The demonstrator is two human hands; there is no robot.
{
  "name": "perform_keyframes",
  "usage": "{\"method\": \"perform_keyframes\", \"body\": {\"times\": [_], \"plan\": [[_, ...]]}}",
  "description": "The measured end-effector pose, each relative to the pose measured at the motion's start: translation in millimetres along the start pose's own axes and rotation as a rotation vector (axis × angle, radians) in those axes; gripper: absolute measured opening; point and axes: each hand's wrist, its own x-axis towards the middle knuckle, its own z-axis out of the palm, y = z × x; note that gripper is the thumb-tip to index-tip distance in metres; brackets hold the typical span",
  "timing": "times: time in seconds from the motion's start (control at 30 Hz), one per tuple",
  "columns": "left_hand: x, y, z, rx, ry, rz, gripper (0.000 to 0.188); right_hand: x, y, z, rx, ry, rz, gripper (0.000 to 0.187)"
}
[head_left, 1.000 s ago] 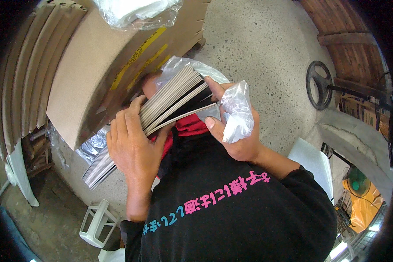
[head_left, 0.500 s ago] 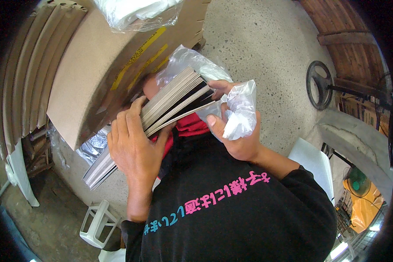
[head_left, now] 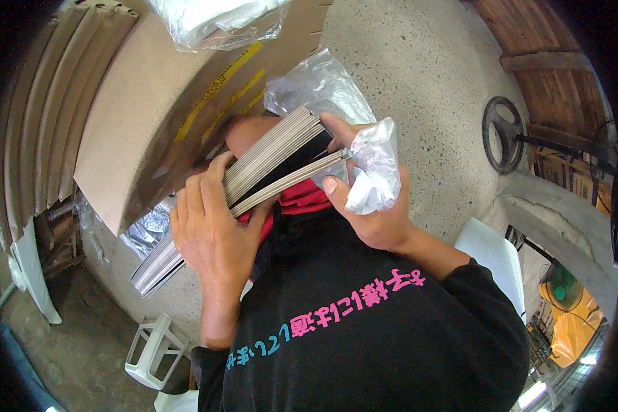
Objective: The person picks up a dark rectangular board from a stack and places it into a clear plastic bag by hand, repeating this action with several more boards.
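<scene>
I hold a long stack of thin grey cardboard sheets (head_left: pixel 268 161) slanted in front of my black shirt. My left hand (head_left: pixel 209 237) wraps around the stack's middle from below. My right hand (head_left: pixel 374 216) pinches the stack's upper end, with the thumb parting the lower sheets from the rest so a dark gap shows. A crumpled clear plastic bag (head_left: pixel 374 168) is bunched in the same right hand. More clear plastic (head_left: pixel 319 86) lies behind the stack's upper end.
A large brown cardboard box (head_left: pixel 151 130) with yellow tape stands just left of the stack, with a white bagged bundle (head_left: pixel 213 17) on top. Corrugated sheets (head_left: pixel 31 137) lean at far left. A white plastic stool (head_left: pixel 151 350) stands on the speckled concrete floor (head_left: pixel 419 75).
My right hand's fingers have moved over the stack's upper end and the sheets have spread apart there. The plastic bag shifted slightly with the hand. My left hand stayed put.
</scene>
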Motion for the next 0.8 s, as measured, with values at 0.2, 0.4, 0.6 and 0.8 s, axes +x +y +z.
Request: {"method": "perform_keyframes", "body": {"times": [0.2, 0.4, 0.6, 0.8], "plan": [[2.1, 0.2, 1.6, -0.004, -0.002, -0.006, 0.061, -0.3, 4.3, -0.5, -0.091, 0.0, -0.077, 0.044], [3.3, 1.2, 2.5, -0.004, 0.0, -0.014, 0.062, -1.3, 6.3, 0.3, -0.107, 0.026, -0.108, 0.046], [3.4, -2.2, 6.0, 0.028, 0.029, 0.017, 0.063, 1.0, 5.3, -0.2, -0.007, 0.039, -0.067, 0.042], [3.4, -1.9, 5.6, 0.014, 0.026, 0.019, 0.063, 3.6, 5.7, 3.4, 0.131, 0.079, -0.004, 0.038]]}}
